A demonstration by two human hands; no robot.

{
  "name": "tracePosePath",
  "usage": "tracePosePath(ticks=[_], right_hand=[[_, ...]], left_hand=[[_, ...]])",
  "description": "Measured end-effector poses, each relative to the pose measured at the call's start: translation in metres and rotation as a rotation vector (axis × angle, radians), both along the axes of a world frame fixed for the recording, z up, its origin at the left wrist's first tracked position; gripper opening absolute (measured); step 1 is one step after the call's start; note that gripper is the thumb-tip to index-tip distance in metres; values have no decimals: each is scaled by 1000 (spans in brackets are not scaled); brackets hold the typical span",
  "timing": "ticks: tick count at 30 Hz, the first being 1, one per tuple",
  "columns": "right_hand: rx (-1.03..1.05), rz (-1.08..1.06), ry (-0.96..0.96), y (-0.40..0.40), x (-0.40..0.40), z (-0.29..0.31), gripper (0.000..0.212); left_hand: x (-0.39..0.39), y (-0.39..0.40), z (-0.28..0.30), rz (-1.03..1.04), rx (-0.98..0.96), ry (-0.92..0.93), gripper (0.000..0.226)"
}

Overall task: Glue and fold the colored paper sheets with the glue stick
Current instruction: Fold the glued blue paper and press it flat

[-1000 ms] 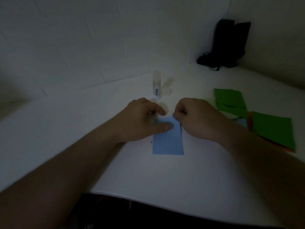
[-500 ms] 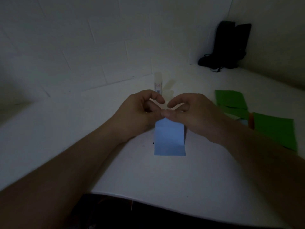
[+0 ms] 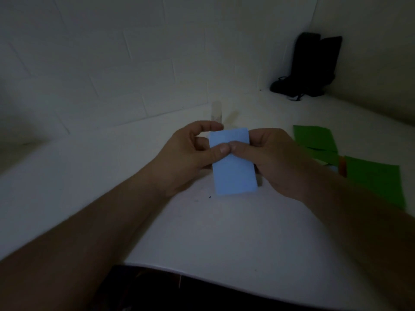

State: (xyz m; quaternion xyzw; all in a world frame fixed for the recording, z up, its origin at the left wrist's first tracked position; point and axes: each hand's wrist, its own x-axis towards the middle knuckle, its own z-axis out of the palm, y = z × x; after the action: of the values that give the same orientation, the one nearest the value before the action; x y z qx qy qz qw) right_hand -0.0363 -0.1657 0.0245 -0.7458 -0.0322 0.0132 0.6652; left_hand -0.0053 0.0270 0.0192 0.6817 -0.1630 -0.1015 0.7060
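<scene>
A folded light-blue paper (image 3: 233, 171) is held up off the white table (image 3: 224, 232), upper part tilted toward me. My left hand (image 3: 190, 153) pinches its left edge, thumb on the front. My right hand (image 3: 274, 158) pinches its right edge, thumb meeting the left thumb near the middle. The white glue stick (image 3: 216, 112) stands upright behind the hands, its lower part hidden by my left fingers.
Green paper sheets (image 3: 314, 140) lie to the right, with another green sheet (image 3: 377, 180) over an orange one (image 3: 342, 168) nearer the edge. A black object (image 3: 310, 68) stands in the far corner against the tiled wall. The table's front edge curves near my body.
The blue paper lay flat under my pressing fingers a second ago. Both hands then took its far end and lifted it; now it is clear of the table between my thumbs.
</scene>
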Motion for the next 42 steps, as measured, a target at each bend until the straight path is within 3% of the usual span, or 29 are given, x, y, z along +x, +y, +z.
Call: tracePosePath(ticks=[5,11,15,18,20,22,25,28,30,33,37,42], right_hand=[[5,27,52,4,-2,0,19],[-286,-41,-83,7,-7,1,34],[-319,78,-79,0,-6,4,13],[-244,148,-25,-7,-5,6,9],[-204,225,47,-10,-6,7,17],[-292,318,84,-16,-9,10,31],[-270,415,192,-20,-9,18,50],[-65,204,310,-11,-4,19,27],[-127,116,204,-6,-3,13,13],[-290,94,29,-3,-6,7,17],[-330,97,-15,-4,-5,5,8],[-207,3,-22,8,-5,11,16]], left_hand=[[2,1,2,34,-128,36,46],[3,4,3,53,-157,76,29],[5,6,4,90,-195,81,27],[4,6,5,132,-188,81,27],[4,6,5,147,-178,74,21],[4,6,5,155,-171,68,17],[6,8,5,177,-168,40,29],[5,7,5,156,-144,3,29],[3,5,4,135,-121,-9,25],[2,2,3,112,-88,-12,21],[2,2,2,130,-75,1,21],[3,3,-1,151,-12,-44,28]])
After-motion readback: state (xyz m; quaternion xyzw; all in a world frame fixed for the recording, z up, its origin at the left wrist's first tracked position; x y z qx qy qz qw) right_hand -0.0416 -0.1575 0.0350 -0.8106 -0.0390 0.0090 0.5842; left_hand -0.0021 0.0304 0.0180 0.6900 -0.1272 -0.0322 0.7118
